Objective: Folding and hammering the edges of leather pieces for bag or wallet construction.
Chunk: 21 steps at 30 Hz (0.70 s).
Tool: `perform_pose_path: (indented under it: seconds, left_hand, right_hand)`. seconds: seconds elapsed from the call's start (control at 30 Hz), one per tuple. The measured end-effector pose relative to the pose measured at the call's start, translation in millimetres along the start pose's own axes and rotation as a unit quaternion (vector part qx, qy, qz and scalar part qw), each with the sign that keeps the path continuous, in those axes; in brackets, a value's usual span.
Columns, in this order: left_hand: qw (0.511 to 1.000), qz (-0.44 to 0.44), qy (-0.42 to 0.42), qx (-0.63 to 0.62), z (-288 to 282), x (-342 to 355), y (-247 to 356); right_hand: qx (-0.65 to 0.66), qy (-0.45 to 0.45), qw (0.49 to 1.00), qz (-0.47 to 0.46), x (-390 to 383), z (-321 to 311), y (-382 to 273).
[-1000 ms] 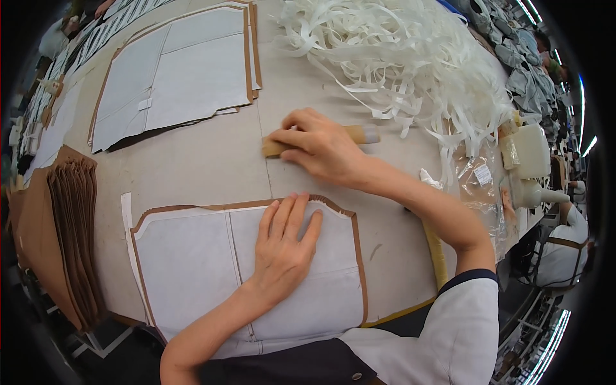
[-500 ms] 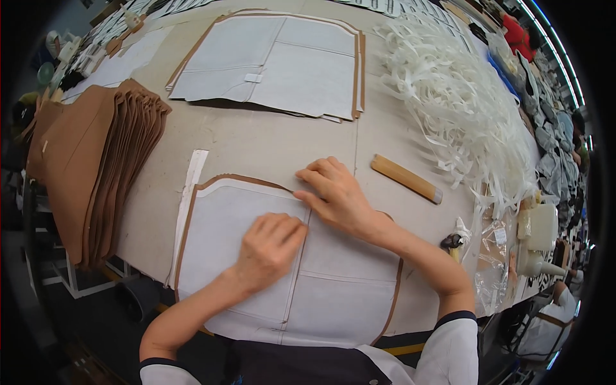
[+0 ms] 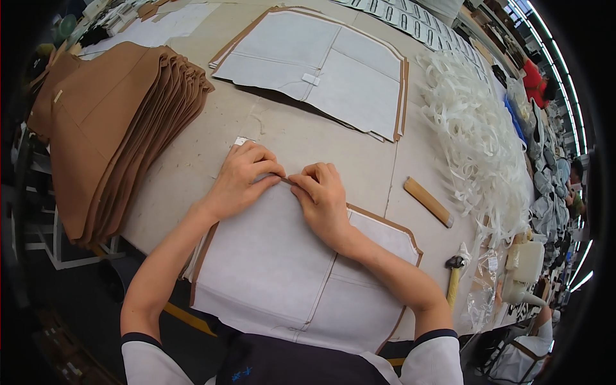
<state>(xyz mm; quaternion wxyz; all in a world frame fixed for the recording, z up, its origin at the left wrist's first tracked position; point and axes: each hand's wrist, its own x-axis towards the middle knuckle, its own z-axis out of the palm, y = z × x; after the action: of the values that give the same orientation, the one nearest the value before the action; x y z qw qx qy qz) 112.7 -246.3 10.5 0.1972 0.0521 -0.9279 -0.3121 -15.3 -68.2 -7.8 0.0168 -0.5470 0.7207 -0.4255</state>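
Observation:
A panel with a white backing and a narrow brown border [image 3: 256, 269] lies on the table in front of me, stitched seams crossing it. At its far edge, my left hand [image 3: 247, 176] pinches the brown border between thumb and fingertips. Close beside it, my right hand [image 3: 321, 205] is closed on the same border, thumb against forefinger. The short stretch between the two hands looks slightly raised or folded. Beneath my left hand, a white strip [image 3: 242, 141] shows only its end.
Farther off lies a stack of similar panels [image 3: 282, 48]. Brown pieces [image 3: 96, 135] hang over the left table edge. On the right are a heap of white tape [image 3: 475, 141], a wooden-handled blade [image 3: 428, 202], a hammer [image 3: 453, 276] and a white bottle [image 3: 526, 262].
My left hand has moved from the panel's middle to its far edge, and now grips the border there. The right hand has closed in a pinch beside it. The whole view has turned somewhat.

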Motion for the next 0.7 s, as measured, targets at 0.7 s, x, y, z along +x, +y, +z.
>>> perform_pose_path:
  seconds: [0.7]
  left_hand:
    - [0.987, 0.126, 0.005, 0.097, 4, -1, -1]
  right_hand:
    - [-0.148, -0.053, 0.984, -0.079, -63, -76, 17]
